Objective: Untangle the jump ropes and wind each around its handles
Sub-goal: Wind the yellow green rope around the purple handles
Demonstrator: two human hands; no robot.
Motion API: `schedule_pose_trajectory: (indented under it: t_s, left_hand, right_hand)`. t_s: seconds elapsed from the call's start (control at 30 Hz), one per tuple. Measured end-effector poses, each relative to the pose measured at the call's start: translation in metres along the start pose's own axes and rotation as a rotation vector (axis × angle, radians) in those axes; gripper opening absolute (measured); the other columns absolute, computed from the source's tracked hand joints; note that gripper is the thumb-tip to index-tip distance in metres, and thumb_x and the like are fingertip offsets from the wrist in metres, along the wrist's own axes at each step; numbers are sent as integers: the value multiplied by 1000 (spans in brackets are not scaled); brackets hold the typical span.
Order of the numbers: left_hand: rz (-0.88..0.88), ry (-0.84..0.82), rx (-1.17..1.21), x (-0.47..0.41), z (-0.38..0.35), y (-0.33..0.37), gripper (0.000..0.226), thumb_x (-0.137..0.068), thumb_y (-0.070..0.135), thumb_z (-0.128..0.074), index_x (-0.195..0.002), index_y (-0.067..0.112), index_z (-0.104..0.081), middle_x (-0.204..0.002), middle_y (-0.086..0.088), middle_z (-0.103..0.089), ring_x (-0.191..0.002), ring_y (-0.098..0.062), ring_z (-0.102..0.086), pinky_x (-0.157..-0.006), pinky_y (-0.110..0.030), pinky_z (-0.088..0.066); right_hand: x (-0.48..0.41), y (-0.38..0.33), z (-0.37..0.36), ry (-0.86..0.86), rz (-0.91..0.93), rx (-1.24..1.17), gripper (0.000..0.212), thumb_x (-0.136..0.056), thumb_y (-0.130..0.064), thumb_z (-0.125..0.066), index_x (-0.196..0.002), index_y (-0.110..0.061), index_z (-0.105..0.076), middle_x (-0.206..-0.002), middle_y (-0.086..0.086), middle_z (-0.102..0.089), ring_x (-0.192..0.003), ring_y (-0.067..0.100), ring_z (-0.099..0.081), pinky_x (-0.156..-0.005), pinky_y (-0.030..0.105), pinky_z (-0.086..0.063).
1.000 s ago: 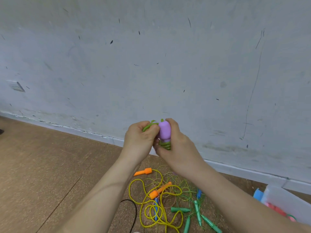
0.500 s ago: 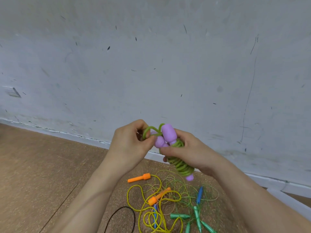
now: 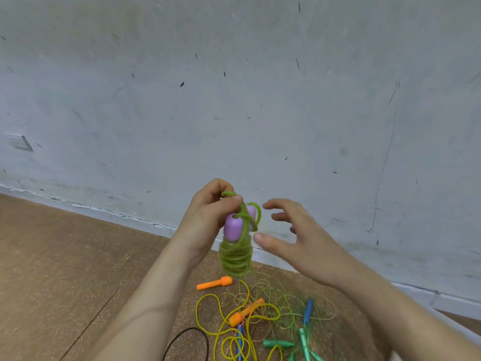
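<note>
Head view: the left hand [image 3: 208,217] pinches a loop of the green jump rope [image 3: 235,259] above its two purple handles [image 3: 232,227]. The bundle hangs upright in front of the wall [image 3: 234,100], with the rope coiled tightly around the handles' lower part. The right hand [image 3: 299,243] is spread open just beside the bundle and holds nothing. On the wooden floor [image 3: 65,256] below lies a tangle of yellow rope [image 3: 196,311] with orange handles [image 3: 214,284], green handles [image 3: 278,343] and a blue handle [image 3: 308,311], a black cord [image 3: 207,342] beside it.

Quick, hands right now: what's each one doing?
The left hand grips the green rope wound round the purple handles.
The right hand is open, holding nothing.
</note>
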State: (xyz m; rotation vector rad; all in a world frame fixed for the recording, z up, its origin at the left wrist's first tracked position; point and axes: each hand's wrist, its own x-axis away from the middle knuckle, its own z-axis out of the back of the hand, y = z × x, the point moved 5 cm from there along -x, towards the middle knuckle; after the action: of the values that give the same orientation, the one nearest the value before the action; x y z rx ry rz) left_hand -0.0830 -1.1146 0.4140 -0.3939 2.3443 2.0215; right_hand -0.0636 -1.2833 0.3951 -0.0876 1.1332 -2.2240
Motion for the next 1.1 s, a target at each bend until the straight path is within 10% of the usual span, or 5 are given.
schedule_pose_trajectory:
  t_s: [0.13, 0.33, 0.67, 0.83, 1.1]
  left_hand:
    - [20, -79, 144, 4, -7, 4, 14, -68, 5, -56, -66, 17, -48, -76, -6, -46, -69, -19, -42, -62, -29, -34]
    - [-70, -221, 162, 15, -31, 13, 43, -69, 6, -73, -108, 12, -56, -96, -10, -63, -82, -23, -66, -70, -29, -53]
    - [-3, -395, -249, 49, -87, 18, 46, -81, 42, -58, -123, 23, -54, -100, -8, -67, -83, -16, -66, -73, -30, -55]
    - [-1, -432, -354, 58, -130, 4, 28, -83, 40, -63, -108, 26, -64, -82, -4, -63, -65, -10, -56, -55, -26, -45]
    - [275, -557, -294, 57, -239, -78, 26, -88, 38, -63, -100, 16, -70, -78, -8, -62, -62, -14, -51, -53, -23, -38]
  right_hand:
    - [-11, -19, 8, -188, -109, -323, 82, -74, -40, -76, -142, -38, -31, -134, -6, -53, -112, 6, -62, -97, 30, -51]
    - [-1, -43, 17, 83, -53, 86, 38, -73, -45, -78, -105, -30, -64, -81, -9, -66, -71, 5, -61, -67, 33, -53]
    - [77, -41, 93, 370, -342, -717, 40, -85, -26, -72, -114, -3, -60, -86, 12, -71, -76, 21, -68, -75, 38, -60]
    - [126, -16, 156, 453, -337, 81, 111, -69, -54, -78, -154, -29, -11, -157, -7, -21, -138, 14, -36, -113, 43, -35]
    - [181, 69, 189, -57, -290, 367, 52, -78, -41, -77, -125, -34, -57, -110, -16, -65, -95, 0, -59, -85, 21, -47]
